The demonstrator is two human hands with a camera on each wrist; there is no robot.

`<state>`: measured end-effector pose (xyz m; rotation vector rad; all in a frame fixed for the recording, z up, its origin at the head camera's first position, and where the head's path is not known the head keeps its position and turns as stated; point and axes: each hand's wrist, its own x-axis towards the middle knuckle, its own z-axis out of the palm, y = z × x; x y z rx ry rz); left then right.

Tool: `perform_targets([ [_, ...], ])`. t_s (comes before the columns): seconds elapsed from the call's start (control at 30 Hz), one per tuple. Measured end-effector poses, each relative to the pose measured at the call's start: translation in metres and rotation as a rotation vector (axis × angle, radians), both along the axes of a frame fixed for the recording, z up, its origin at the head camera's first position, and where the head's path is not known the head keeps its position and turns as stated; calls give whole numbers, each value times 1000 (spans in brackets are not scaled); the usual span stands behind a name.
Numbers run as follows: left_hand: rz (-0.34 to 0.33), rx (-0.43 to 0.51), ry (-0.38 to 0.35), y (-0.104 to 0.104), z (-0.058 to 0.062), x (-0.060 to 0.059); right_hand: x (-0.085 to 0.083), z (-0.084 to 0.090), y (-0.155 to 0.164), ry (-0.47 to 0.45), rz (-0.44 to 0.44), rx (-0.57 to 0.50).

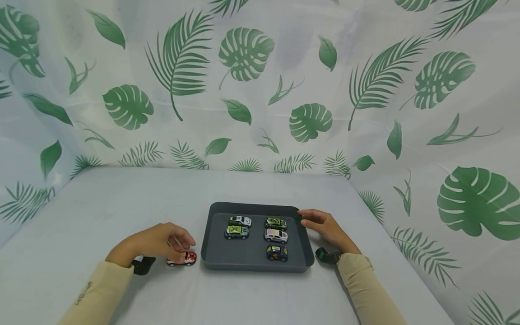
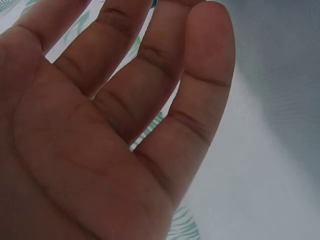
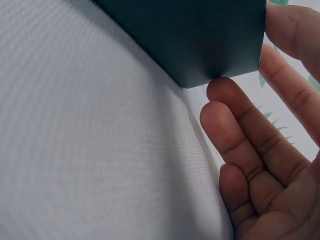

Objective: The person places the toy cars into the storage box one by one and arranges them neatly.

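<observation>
Covering red toy car [image 1: 182, 258], left hand [image 1: 156, 241] grip unclear, right hand [image 1: 325, 228] open against tray [image 1: 304, 234]

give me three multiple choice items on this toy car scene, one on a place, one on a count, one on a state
1. Where is the red toy car?
A. inside the tray
B. on the table left of the tray
C. in the right hand

2. How many cars lie in the dark grey tray?
A. three
B. five
C. seven

3. How is the right hand?
A. fingers straight, resting at the tray's right rim
B. curled round a car
C. lifted clear of the table

Answers: 1 B, the head view shows it on the cloth under the fingers of the left hand. 2 B, two columns hold two and three. 3 A, the right wrist view shows straight fingers at the tray's corner.
</observation>
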<state>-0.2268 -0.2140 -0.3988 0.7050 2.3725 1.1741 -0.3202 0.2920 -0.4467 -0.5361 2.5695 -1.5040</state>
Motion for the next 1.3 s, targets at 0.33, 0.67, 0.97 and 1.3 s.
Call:
perform_targets([
  [0.33,12,-60,15,-2,0,-1,-2,0,2,0,3,-1],
  [0.67,48,-109,10,-1,-3,-1,-1,0,3,5,7,2],
  [0.97,76,-93,-3,1,-6,1,-1,0,1,-3,-4,13],
  [1.3,85,-102,21,2,-4,3,-1,0,1,-6,4,-6],
])
